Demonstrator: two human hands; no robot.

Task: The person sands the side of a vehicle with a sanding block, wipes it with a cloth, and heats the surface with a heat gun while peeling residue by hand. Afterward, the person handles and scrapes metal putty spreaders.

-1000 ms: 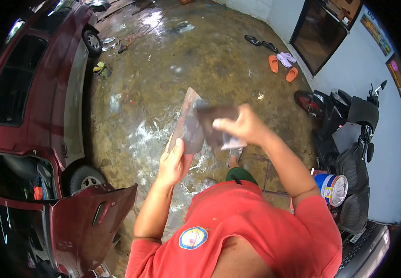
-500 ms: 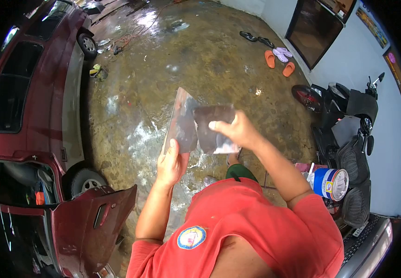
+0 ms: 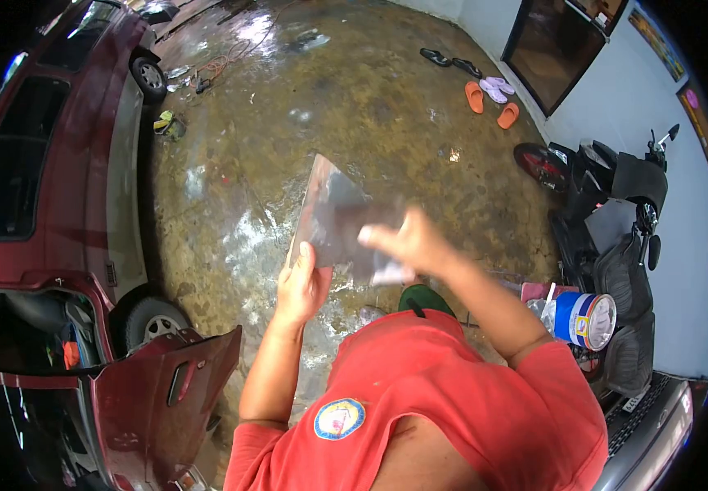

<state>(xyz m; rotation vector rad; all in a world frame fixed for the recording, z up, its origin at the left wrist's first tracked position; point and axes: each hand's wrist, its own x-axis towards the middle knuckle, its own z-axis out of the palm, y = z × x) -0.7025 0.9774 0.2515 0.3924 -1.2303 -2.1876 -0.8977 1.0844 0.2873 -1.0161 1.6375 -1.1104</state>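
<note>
My left hand [image 3: 298, 290] is closed on the lower end of a flat grey mixing board [image 3: 319, 217], thumb across its face, and holds it tilted up before me. My right hand [image 3: 413, 245] grips a flat, dark square spreader [image 3: 364, 225], thumb on its near face. The spreader lies over the board's right side and is smeared by motion. A pale patch shows along its lower edge. I cannot tell just where the two surfaces touch.
At left stands a maroon car [image 3: 67, 180] with an open door [image 3: 166, 401]. To my right, a blue and white can [image 3: 584, 322] sits by a black motorcycle [image 3: 615, 196]. Orange clogs [image 3: 474, 98] and dark slippers [image 3: 436, 57] lie near the doorway. The concrete floor [image 3: 288, 131] looks wet.
The spreader has shifted left and slightly down over the board, with my right hand moving alongside it. My left hand and the board stay nearly still.
</note>
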